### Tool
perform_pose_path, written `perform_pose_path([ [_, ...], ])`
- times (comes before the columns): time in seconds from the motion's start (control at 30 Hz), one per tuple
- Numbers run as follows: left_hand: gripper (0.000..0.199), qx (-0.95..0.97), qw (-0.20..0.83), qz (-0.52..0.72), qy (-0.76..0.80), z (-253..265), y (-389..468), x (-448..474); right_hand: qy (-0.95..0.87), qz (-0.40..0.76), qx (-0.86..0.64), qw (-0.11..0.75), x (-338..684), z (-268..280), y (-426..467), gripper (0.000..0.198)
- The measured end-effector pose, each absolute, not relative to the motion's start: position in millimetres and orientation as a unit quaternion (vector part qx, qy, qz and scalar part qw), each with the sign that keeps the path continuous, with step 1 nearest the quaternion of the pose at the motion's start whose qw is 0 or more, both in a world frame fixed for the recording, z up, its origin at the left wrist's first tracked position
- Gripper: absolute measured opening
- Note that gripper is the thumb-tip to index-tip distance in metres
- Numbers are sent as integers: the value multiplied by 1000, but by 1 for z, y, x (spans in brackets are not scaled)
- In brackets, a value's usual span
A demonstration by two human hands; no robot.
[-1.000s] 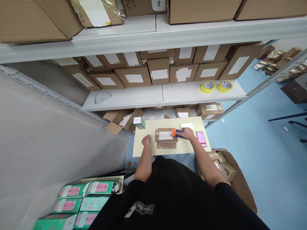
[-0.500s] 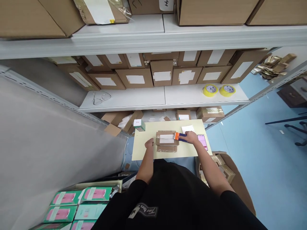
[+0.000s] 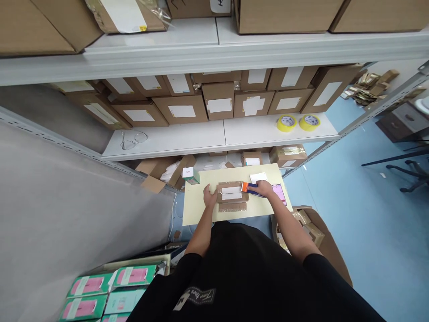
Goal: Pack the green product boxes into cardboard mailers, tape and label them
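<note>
A small opened cardboard box [image 3: 232,207] lies on the pale yellow board [image 3: 196,212], with white labels [image 3: 231,195] across its middle and shiny tape along its edges. My left hand [image 3: 209,197] is at the box's left edge, fingers apart and thumb towards the cardboard. In my right hand [image 3: 264,188] is a scraper-like tool [image 3: 246,187] with an orange head and dark blue handle. Its head rests at the right end of the labels. A white paper pad [image 3: 258,177] lies just beyond the right hand, and a phone [image 3: 279,194] with a pink screen lies right of it.
A small green-and-white box [image 3: 191,175] stands at the board's far left corner. Behind are shelves [image 3: 167,141] with cartons, glasses [image 3: 133,139] and two yellow tape rolls [image 3: 286,123]. A large carton [image 3: 330,241] of boxes is at the right, green packages [image 3: 89,286] at lower left.
My left hand has turned and spread its fingers, now at the box's left edge. My right hand still holds the tool at the labels' right end. The whole view has shifted slightly.
</note>
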State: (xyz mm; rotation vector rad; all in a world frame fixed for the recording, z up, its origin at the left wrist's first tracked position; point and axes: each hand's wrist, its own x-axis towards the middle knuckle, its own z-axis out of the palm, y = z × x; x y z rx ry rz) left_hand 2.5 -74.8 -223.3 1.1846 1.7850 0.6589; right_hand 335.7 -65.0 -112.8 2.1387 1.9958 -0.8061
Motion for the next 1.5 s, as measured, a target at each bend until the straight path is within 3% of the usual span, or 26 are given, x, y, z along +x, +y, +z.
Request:
perform_pose_path([
  [0.13,138,717,396,89,567,-206,-49,10,662,-266,697,66,338,-114,-62,78],
  [0.23,153,741,406,-31,534,-203,-34,15,668,-269,690,75,339,-118,-61,78],
  [0.4,143,744,404,-62,529,-213,-28,12,673,-290,675,78,346,-126,-60,78],
  [0.83,137,723,443,-5,530,-222,-29,8,680,-342,647,43,380,-148,-52,77],
  [1.17,135,714,459,-7,528,-227,-26,7,622,-286,723,95,452,-147,-70,69],
  [1.33,138,712,468,-9,524,-223,-26,8,568,-261,768,140,394,-150,-58,67],
  [1.5,141,691,473,-17,546,-223,-25,11,524,-281,796,115,322,-167,-53,53],
])
